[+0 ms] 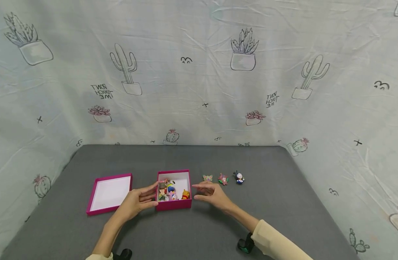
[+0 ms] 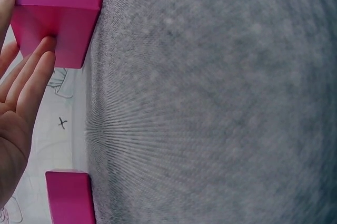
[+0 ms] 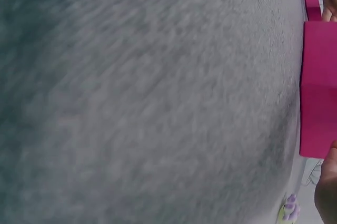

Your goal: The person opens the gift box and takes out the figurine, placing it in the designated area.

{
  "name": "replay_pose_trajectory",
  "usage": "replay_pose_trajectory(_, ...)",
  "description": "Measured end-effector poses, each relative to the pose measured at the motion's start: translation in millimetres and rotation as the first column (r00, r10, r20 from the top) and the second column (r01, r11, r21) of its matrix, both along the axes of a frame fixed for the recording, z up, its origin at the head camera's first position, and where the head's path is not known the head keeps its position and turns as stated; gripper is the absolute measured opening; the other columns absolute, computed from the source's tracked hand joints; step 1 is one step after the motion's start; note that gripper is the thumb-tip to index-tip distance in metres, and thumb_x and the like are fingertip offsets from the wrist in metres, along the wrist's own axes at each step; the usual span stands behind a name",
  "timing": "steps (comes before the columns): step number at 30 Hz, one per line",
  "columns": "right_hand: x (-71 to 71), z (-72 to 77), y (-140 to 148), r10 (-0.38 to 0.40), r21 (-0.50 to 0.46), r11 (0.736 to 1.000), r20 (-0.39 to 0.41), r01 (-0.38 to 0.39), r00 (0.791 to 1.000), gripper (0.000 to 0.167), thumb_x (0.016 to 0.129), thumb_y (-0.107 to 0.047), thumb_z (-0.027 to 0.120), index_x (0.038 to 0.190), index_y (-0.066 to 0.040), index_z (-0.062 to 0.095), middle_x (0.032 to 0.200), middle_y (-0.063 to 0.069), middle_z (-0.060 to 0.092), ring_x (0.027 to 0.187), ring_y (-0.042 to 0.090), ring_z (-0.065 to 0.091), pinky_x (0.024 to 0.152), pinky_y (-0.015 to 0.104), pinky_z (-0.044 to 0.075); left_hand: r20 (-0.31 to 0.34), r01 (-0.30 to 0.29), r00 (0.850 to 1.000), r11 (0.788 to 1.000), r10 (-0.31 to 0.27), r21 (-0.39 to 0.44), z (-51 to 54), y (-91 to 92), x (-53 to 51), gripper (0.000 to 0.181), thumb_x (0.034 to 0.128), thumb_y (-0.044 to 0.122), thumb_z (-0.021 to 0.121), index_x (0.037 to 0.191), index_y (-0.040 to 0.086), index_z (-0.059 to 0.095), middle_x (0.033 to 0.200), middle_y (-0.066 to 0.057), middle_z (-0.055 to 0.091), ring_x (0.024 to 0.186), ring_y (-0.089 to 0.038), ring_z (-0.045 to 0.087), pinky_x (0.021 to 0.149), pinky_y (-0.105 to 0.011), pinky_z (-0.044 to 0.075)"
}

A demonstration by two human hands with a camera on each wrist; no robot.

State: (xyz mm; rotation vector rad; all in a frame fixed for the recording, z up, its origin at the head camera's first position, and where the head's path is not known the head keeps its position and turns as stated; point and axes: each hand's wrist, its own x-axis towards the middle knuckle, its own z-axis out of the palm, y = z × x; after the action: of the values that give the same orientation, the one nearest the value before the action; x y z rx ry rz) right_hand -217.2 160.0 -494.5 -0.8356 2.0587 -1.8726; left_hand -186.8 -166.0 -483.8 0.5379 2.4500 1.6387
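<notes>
A magenta box [image 1: 174,205] with a white inside stands on the grey table. Several small toy figures [image 1: 166,190] lie bunched in its left half, and a yellow and red bear figure [image 1: 185,194] sits at its front right corner. Against the box's left side, my left hand [image 1: 137,202] rests its extended fingers; the left wrist view shows fingertips [image 2: 48,45] on the magenta wall. My right hand [image 1: 213,195] is at the opposite side, fingers and thumb extended towards the right wall. Whether all its fingertips touch the wall, I cannot tell.
To the left lies the magenta lid [image 1: 93,195], white inside face up. Right of the box, a yellowish figure [image 1: 207,178], a pink and green figure [image 1: 223,179] and a dark-and-white figure [image 1: 239,177] form a row. A printed cloth [image 1: 192,79] hangs behind the table.
</notes>
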Motion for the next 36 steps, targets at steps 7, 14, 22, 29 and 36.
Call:
replay_pose_trajectory(7, 9.7, 18.9, -15.1, -0.035, 0.062, 0.997, -0.064, 0.039, 0.997, 0.034, 0.090, -0.001, 0.065, 0.121, 0.012, 0.060, 0.116, 0.028, 0.057, 0.102, 0.034, 0.056, 0.090, 0.030, 0.051, -0.011, 0.001, 1.000, 1.000, -0.001, -0.010, 1.0, -3.0, 2.1, 0.069, 0.0820, 0.020, 0.075, 0.142, 0.003, 0.045, 0.139, -0.028, 0.043, 0.113, -0.035, 0.059, 0.084, -0.030, 0.054)
replay_pose_trajectory(14, 3.9, 10.3, -28.4, -0.088, 0.210, 0.967, -0.241, 0.141, 0.966, 0.027, 0.089, -0.015, 0.071, 0.111, 0.000, 0.068, 0.100, 0.011, 0.068, 0.084, 0.012, 0.062, 0.073, 0.024, 0.054, -0.003, -0.002, 1.000, 1.000, 0.002, -0.011, 1.2, -6.7, 4.1, 0.069, 0.0818, 0.020, 0.075, 0.142, 0.003, 0.045, 0.140, -0.028, 0.043, 0.113, -0.035, 0.059, 0.084, -0.030, 0.054)
replay_pose_trajectory(22, -4.4, 19.9, -30.3, 0.005, 0.281, 0.958, -0.239, 0.064, 0.971, 0.027, 0.089, -0.016, 0.070, 0.111, 0.000, 0.069, 0.106, 0.014, 0.068, 0.088, 0.018, 0.068, 0.076, 0.026, 0.055, -0.010, 0.000, 1.000, 1.000, 0.000, -0.004, -0.9, -10.1, 4.1, 0.070, 0.0815, 0.019, 0.076, 0.142, 0.002, 0.045, 0.138, -0.029, 0.045, 0.113, -0.037, 0.059, 0.085, -0.030, 0.054)
replay_pose_trajectory(29, -27.6, 39.2, -26.0, 0.193, 0.452, 0.888, -0.202, -0.083, 0.960, 0.022, 0.089, -0.022, 0.070, 0.104, -0.007, 0.074, 0.098, 0.005, 0.067, 0.085, 0.010, 0.063, 0.074, 0.023, 0.053, 0.005, 0.007, 1.000, 1.000, -0.007, 0.030, -2.4, -9.4, 4.6, 0.069, 0.0825, 0.017, 0.075, 0.142, 0.002, 0.044, 0.139, -0.029, 0.044, 0.115, -0.039, 0.057, 0.086, -0.031, 0.053)
replay_pose_trajectory(36, -57.4, 72.4, -28.3, 0.419, 0.553, 0.779, -0.109, -0.295, 0.902, 0.018, 0.091, -0.020, 0.067, 0.098, -0.006, 0.077, 0.093, -0.002, 0.067, 0.084, 0.006, 0.056, 0.070, 0.022, 0.050, -0.024, 0.030, 0.999, 0.999, -0.029, 0.034, -3.3, -6.7, 4.0, 0.068, 0.0835, 0.015, 0.074, 0.142, 0.000, 0.044, 0.139, -0.030, 0.043, 0.114, -0.039, 0.057, 0.087, -0.032, 0.053)
